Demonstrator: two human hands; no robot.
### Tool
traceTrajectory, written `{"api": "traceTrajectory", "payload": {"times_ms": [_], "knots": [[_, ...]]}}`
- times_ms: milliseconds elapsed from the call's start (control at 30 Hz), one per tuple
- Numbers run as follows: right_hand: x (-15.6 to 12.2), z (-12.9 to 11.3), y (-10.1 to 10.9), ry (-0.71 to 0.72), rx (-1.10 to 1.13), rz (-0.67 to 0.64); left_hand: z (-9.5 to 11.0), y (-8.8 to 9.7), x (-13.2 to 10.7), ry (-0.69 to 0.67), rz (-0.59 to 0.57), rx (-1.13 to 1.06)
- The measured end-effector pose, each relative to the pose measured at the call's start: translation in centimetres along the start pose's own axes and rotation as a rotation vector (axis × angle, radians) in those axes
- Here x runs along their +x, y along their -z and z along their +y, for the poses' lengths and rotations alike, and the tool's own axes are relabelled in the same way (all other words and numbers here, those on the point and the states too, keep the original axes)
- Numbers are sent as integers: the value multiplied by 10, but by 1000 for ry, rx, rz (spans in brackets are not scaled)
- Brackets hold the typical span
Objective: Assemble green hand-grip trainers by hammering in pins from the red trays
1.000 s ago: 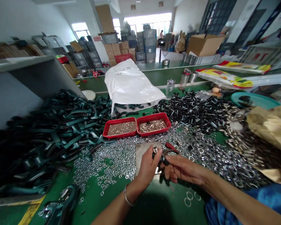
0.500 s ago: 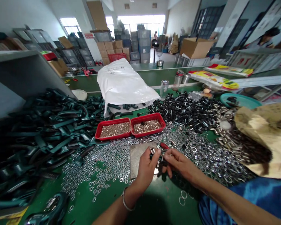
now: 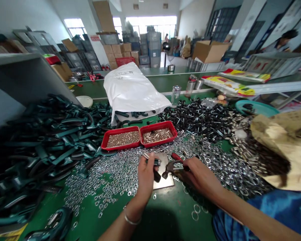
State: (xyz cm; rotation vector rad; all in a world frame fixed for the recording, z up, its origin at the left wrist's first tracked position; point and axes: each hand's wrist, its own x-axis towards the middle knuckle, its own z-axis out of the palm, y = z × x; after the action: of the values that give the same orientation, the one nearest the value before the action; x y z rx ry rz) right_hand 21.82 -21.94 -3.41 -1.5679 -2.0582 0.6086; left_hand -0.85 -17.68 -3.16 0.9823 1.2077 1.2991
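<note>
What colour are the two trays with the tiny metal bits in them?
The two trays are bright red; the head view shows them clearly.

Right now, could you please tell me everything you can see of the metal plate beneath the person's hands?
The metal plate is a flat, dull grey sheet with straight edges, and it looks roughly square. It lies flat on the green bench top, surrounded by loose silver washers. The left hand hides its left part, and the right hand is just beyond its right edge. I cannot tell whether either hand touches it.
</note>
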Motion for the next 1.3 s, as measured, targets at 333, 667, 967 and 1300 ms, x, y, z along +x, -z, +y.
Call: {"api": "traceTrajectory", "payload": {"times_ms": [333,667,967,1300], "knots": [[-12,156,97,-81,-690,171,3,9,18,-22,88,-110],[61,147,104,78,-557,118,-2,18,17,138,7,-206],[37,-56,3,-84,726,215,4,-12,7,155,-104,-198],[32,-58,-20,54,304,104,8,10,0,90,-36,-120]]}}
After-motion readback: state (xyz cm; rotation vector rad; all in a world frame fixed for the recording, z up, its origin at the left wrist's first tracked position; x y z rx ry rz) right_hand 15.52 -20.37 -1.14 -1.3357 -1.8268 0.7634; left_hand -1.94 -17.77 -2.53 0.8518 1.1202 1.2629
